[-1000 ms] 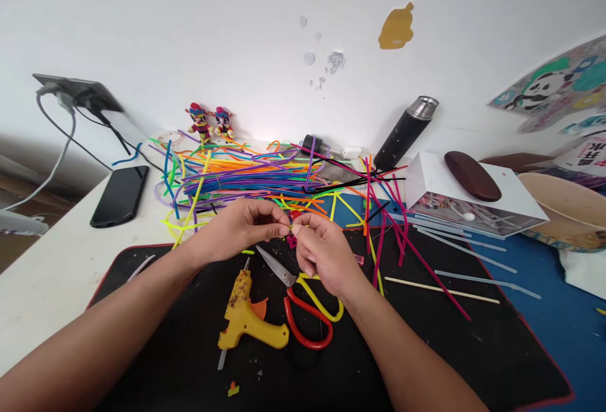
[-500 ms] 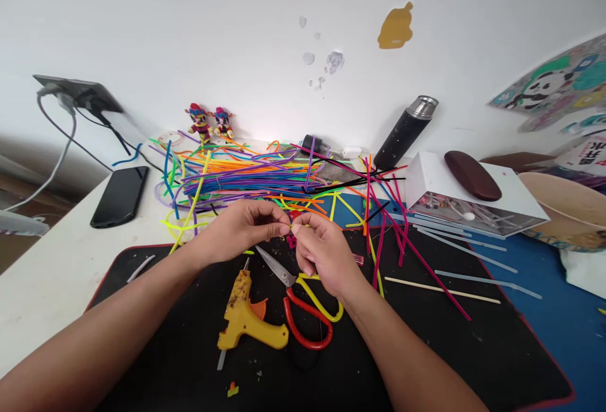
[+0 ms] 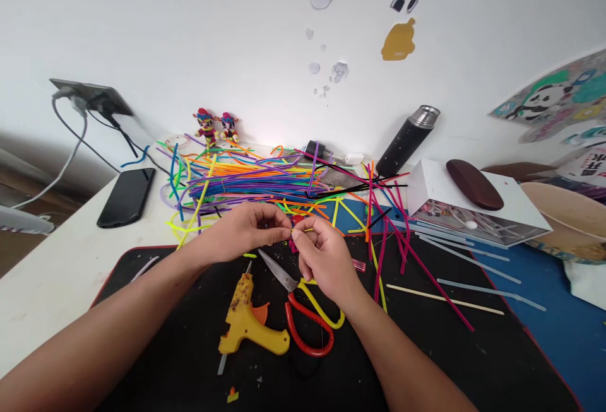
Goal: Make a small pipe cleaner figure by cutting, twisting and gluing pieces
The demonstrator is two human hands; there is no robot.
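My left hand (image 3: 253, 229) and my right hand (image 3: 326, 257) meet at their fingertips over the back of the black mat. Both are pinched on a tiny yellow-green piece, mostly hidden by the fingers. Just behind and below the fingertips lies something small, red and magenta (image 3: 294, 246), partly covered. Under the hands rest open scissors (image 3: 308, 323) with one red and one yellow handle. To their left is a yellow glue gun (image 3: 250, 323), its nozzle pointing away from me.
Behind the hands spreads a heap of coloured pipe cleaners (image 3: 255, 178). Two small dolls (image 3: 207, 127), a black phone (image 3: 127, 197), a black flask (image 3: 407, 141) and a white box (image 3: 478, 210) stand or lie around it. A thin stick (image 3: 445, 299) lies right.
The view has tilted slightly, so the scene sits a little lower. Both hands stay together at the fingertips, with the left thumb and fingers slightly shifted.
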